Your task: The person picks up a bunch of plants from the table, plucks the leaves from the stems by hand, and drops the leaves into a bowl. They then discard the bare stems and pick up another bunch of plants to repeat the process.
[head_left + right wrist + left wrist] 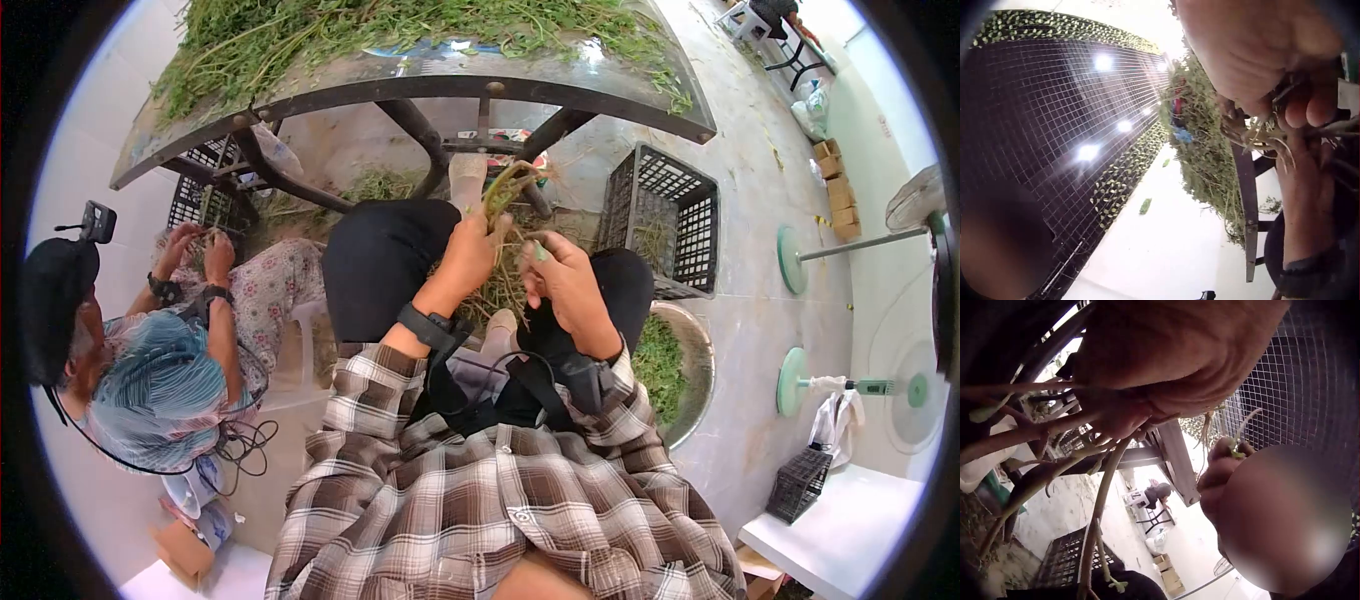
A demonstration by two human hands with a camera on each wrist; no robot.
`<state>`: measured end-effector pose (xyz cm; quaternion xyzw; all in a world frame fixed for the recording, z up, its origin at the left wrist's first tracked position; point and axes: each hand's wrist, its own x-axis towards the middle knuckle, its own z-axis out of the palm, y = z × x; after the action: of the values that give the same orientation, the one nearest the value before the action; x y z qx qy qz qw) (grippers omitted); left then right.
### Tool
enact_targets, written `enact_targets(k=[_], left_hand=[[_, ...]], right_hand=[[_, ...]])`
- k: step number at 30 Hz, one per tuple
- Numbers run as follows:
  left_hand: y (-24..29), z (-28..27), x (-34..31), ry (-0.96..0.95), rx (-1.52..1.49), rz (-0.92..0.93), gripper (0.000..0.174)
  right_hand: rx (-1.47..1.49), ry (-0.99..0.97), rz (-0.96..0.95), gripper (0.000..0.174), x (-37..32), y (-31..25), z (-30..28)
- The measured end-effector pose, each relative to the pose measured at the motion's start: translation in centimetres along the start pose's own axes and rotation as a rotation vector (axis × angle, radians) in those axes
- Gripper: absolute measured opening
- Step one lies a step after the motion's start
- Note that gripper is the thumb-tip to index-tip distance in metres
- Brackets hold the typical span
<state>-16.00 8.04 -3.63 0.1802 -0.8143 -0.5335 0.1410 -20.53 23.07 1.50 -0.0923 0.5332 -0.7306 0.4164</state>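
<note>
In the head view my left hand [466, 258] grips a bunch of leafy plant stems [508, 188] above my lap, roots and cut ends sticking up past the fingers. Brownish branching stems [1105, 512] spread out below that hand in the left wrist view. Close beside it, my right hand [568, 285] has curled fingers, with a small green sprig [540, 252] between thumb and fingers. The left wrist view shows the sprig's pale stem poking out above the right fingertips [1225, 464]. In the right wrist view the right fingers overlap the thin stems [1266, 137].
A table [420, 72] heaped with green plants [330, 45] stands in front. To the right are a black crate [655, 160], a metal basin [708, 375] of greens and fans [790, 262]. Another person [160, 370] sits at the left, hands near a second crate.
</note>
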Motion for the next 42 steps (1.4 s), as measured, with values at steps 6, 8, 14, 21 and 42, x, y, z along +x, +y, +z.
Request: enact_targets(k=[6, 8, 14, 21, 42], left_hand=[[1.4, -0.5, -0.7, -0.002, 0.038, 0.148, 0.024], [1.5, -0.7, -0.7, -0.025, 0.097, 0.076, 0.041], [1.6, -0.4, -0.5, -0.010, 0.074, 0.007, 0.031], [0.1, 0.1, 0.6, 0.024, 0.115, -0.134, 0.020], [1.2, -1.4, 1.0, -0.047, -0.799, -0.454, 0.024]], right_hand=[[-0.510, 0.070, -0.294, 0.028, 2.5, 2.4, 1.1], [-0.510, 0.051, -0.291, 0.023, 2.2, 1.9, 1.5], [-0.540, 0.077, -0.304, 0.018, 2.0, 1.6, 0.6], [0.095, -0.038, 0.036, 0.012, -1.5, -0.8, 0.5], [-0.695, -0.020, -0.306, 0.021, -2.5, 1.0, -3.4]])
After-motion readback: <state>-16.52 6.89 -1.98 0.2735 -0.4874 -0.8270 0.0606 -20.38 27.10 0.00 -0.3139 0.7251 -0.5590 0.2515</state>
